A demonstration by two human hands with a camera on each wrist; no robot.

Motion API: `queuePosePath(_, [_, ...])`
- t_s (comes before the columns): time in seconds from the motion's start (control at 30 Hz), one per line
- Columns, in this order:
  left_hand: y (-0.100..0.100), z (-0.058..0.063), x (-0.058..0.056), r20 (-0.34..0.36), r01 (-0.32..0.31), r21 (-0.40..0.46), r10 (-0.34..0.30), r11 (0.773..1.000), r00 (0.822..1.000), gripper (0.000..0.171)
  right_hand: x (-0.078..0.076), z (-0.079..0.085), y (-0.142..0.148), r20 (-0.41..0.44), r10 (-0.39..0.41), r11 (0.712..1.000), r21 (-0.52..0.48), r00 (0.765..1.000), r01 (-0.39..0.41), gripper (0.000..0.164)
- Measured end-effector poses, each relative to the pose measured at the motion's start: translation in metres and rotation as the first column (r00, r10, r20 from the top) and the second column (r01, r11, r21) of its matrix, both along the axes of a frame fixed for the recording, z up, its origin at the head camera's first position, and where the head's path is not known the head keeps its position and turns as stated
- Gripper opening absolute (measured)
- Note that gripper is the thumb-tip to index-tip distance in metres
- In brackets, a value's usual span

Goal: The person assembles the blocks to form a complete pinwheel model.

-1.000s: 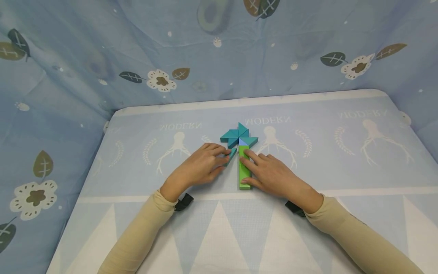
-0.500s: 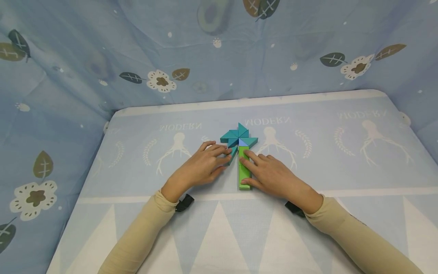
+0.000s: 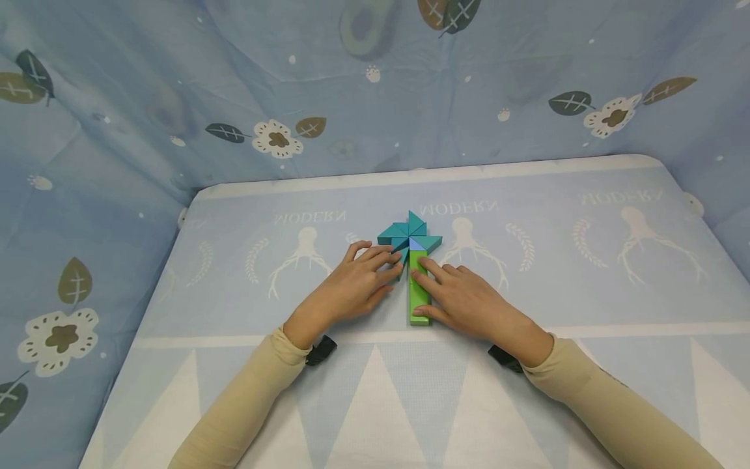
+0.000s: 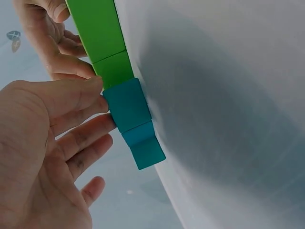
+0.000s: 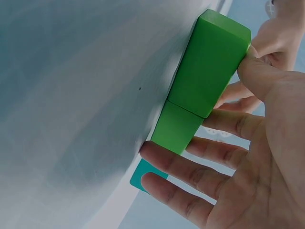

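Note:
Several teal triangular blocks (image 3: 401, 229) lie in a pinwheel shape, with a small periwinkle triangle (image 3: 416, 245) at its lower middle. Below that, green blocks (image 3: 418, 303) line up end to end like a stem. My left hand (image 3: 354, 284) touches a teal triangle (image 4: 127, 105) from the left, its fingers fairly straight at the block's side; this triangle sits right beside the stem's top. From the right, my right hand (image 3: 465, 296) rests on the green blocks, fingers extended along them and thumb by the near end. Fingers cover part of the left-hand triangle in the head view.
A pale blue and white patterned cloth (image 3: 375, 404) covers the table. Behind and to the left hangs a blue curtain (image 3: 375, 104) printed with leaves and flowers. Dark camera straps (image 3: 321, 350) sit at the wrists.
My left hand has slid slightly right and away from me, bringing the teal triangle up against the pinwheel and the stem's top. The right hand and green blocks have stayed put.

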State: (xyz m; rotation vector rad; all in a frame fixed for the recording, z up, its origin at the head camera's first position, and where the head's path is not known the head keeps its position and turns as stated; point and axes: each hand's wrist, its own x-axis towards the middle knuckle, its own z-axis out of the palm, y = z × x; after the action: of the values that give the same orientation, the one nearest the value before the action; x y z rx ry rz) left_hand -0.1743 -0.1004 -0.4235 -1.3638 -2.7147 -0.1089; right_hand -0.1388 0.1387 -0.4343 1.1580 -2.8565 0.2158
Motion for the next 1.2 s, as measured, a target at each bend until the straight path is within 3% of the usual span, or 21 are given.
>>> queuePosePath(0.33, [-0.0038,0.0004,-0.0029,0.043,0.0,0.071,-0.003,0.997,0.999,0.038,0.0002,0.0005,0.0011,-0.001,0.004,1.0,0.006,1.0,-0.004,0.066])
queuePosePath(1.2, [-0.0049,-0.0081,-0.0078,0.04,0.036,0.102,-0.041,0.994,0.998,0.04,-0.0011,-0.0018,0.0024,-0.03,0.014,1.0,-0.019,0.999,-0.015,0.066])
